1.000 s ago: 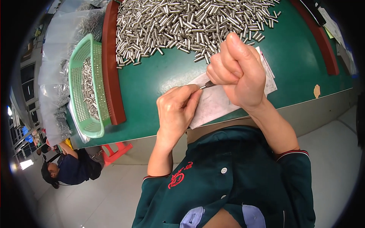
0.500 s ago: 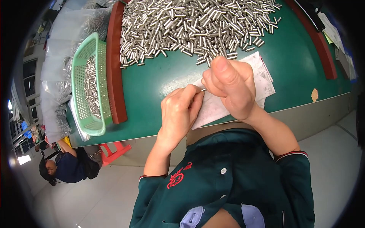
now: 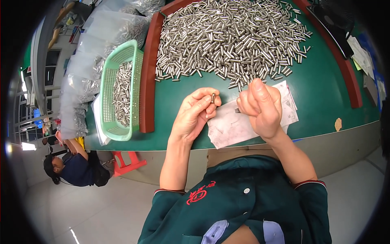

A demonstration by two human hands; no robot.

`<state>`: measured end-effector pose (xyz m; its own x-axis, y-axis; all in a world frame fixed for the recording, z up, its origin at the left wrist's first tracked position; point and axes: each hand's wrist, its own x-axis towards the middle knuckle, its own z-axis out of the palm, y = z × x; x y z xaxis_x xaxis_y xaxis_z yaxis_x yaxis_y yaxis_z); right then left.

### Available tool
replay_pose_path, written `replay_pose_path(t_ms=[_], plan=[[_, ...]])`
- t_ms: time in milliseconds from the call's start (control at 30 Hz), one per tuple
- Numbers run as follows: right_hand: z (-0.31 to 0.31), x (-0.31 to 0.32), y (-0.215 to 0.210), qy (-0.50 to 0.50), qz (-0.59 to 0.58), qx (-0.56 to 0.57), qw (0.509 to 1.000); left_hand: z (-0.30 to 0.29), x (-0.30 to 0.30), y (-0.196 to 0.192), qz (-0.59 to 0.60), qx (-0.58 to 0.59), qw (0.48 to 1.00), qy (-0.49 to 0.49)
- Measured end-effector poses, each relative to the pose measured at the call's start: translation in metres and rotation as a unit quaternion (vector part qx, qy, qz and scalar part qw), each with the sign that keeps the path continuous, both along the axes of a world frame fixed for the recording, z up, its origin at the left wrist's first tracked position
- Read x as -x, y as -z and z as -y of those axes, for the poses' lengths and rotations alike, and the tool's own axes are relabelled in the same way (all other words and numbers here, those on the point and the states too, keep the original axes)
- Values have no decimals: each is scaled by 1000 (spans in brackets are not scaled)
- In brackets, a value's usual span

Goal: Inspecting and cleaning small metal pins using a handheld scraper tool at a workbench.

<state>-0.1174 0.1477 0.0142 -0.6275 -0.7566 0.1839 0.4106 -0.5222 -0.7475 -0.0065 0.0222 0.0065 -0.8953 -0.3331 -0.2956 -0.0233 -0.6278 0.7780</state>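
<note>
Between the thumb and fingers of my left hand (image 3: 194, 110) is a short metal pin (image 3: 213, 98), held upright above the table. My right hand (image 3: 263, 109) is closed with its thumb on top, just to the right and apart from the left. A small grey metal pin end (image 3: 237, 110) shows below its curled fingers; the rest is hidden. A stained white cloth (image 3: 227, 130) lies under both hands at the table's near edge. Beyond them a large heap of similar silvery pins (image 3: 231, 40) spreads over the green table (image 3: 325, 85).
Dark red rails (image 3: 148, 89) border the work area left and right. Outside the left rail stands a green plastic basket (image 3: 106, 101) with pins in it, beside clear bags (image 3: 75, 85) of metal parts. Another person (image 3: 79, 166) is near a red stool (image 3: 129, 163) at far left.
My hands have come apart. The left has turned so its fingers show the pin, while the right remains closed. The view has shifted, so the table sits farther right.
</note>
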Motion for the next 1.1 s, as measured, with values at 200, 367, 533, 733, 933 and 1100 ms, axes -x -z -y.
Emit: replay_pose_path(t_ms=[200, 367, 533, 733, 933, 1100], plan=[[0, 2, 0, 3, 23, 2, 1000, 18, 14, -8, -10, 54, 998, 14], [-1, 2, 1, 1, 28, 3, 1000, 18, 45, -15, 139, 586, 798, 3], [1, 2, 4, 5, 45, -7, 999, 21, 57, -7, 164, 728, 665, -28], [2, 6, 1, 8, 54, -12, 998, 16, 52, -8, 165, 702, 693, -9], [3, 8, 2, 5, 89, 3, 996, 33, 37, 1, 91, 456, 885, -6], [3, 8, 1, 2, 86, -24, 996, 38, 38, -3, 37, 146, 987, 49]])
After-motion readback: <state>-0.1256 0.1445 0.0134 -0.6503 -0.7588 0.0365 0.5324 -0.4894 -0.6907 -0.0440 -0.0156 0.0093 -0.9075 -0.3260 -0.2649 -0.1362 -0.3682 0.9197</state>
